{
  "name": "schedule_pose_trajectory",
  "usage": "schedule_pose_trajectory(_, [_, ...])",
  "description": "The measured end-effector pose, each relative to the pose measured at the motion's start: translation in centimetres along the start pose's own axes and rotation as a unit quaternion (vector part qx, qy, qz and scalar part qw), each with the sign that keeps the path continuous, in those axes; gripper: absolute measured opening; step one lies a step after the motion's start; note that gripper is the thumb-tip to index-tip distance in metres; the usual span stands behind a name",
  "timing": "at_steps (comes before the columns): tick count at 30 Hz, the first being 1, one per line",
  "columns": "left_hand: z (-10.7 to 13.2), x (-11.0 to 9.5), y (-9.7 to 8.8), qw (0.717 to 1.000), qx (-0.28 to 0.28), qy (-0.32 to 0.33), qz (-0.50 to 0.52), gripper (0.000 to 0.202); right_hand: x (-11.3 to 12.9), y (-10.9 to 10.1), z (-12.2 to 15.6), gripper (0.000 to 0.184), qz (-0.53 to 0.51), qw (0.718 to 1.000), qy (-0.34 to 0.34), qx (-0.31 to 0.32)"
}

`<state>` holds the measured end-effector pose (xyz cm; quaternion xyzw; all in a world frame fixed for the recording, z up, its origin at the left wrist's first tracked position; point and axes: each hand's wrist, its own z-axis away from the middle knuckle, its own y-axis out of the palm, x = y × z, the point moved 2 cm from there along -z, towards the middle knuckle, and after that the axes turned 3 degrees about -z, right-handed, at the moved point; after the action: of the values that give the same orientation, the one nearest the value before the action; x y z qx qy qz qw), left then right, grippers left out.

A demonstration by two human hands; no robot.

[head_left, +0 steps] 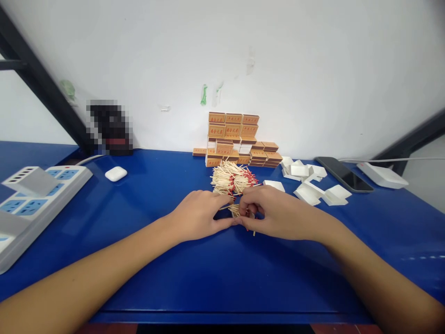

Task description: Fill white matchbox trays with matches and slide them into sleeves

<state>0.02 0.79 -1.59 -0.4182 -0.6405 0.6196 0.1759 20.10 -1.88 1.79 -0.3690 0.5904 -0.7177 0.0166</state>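
Small wooden matches (234,210) with red heads are bunched low over the table, between my two hands. My left hand (200,215) has its thumb and forefinger on either side of them. My right hand (274,211) bends its fingers round the right part of the bunch, and the two thumb tips meet in front. Something pale shows under the right fingers, mostly hidden. One match (254,233) pokes out below the right hand. Just behind my hands lies a large heap of loose matches (225,178), many red heads facing right.
Matchboxes (232,131) are stacked against the wall behind the heap. White empty inner trays (308,192) lie at right, near a dark phone (344,174) and a white device (382,175). At left are a power strip (69,185) and a white earbud case (116,174).
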Motion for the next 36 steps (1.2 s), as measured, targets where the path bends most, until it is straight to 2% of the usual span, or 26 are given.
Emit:
schedule_pose_trajectory(6, [-0.1,0.0,0.0,1.000,0.002,0.002,0.002,0.037,0.1,0.1,-0.1,0.010,0.008,1.000,0.000,0.005])
schedule_pose_trajectory(13, [-0.1,0.2,0.0,1.000,0.006,-0.001,-0.001,0.039,-0.4,-1.0,0.2,0.014,0.042,0.999,0.009,-0.024])
schedule_pose_trajectory(22, [0.0,0.1,0.0,1.000,0.000,0.004,-0.004,0.040,-0.8,-1.7,1.0,0.017,0.064,0.998,0.021,-0.007])
schedule_pose_trajectory(28, [0.0,0.2,0.0,1.000,0.002,0.000,-0.001,0.042,-1.1,-2.8,1.3,0.021,0.029,0.999,0.017,0.006])
schedule_pose_trajectory(31, [0.0,0.2,0.0,1.000,0.004,0.003,-0.003,0.040,-1.0,-2.6,1.0,0.021,0.015,1.000,0.007,0.011])
schedule_pose_trajectory(36, [0.0,0.1,-0.1,1.000,0.009,0.002,-0.011,0.037,-0.7,-1.5,0.5,0.012,0.045,0.999,-0.001,-0.002])
